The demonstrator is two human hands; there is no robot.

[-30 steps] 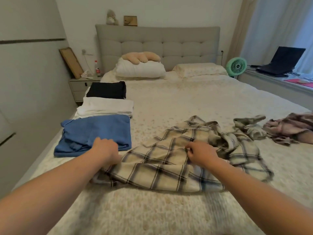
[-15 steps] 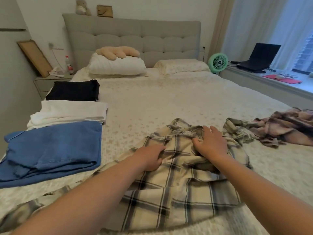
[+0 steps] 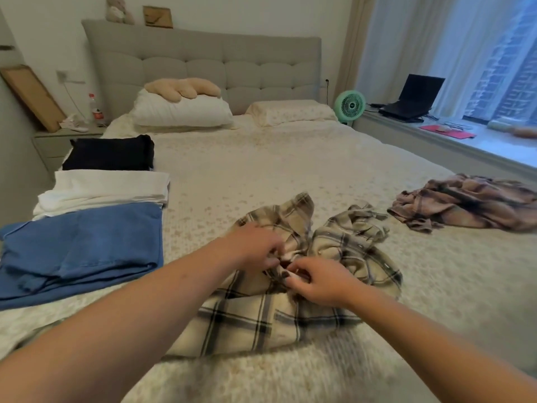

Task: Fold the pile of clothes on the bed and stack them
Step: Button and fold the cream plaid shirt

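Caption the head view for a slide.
Both hands, left and right, pinch the plaid shirt on the bed beside three folded garments.

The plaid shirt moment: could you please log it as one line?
stage: folding | left hand: pinches plaid shirt | right hand: pinches it | waiting: crumpled pink plaid garment

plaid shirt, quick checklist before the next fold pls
1. Both hands on the shirt: ok, left hand and right hand pinch the cream plaid shirt at its middle.
2. Shirt spread flat: not ok, its far half is bunched.
3. Buttons or collar lined up: cannot tell, fingers hide the spot.
4. Room to fold on the bed: ok, open cover beyond it.
5. Pink plaid garment out of the way: ok, apart on the right.
6. Folded blue garment undisturbed: ok.
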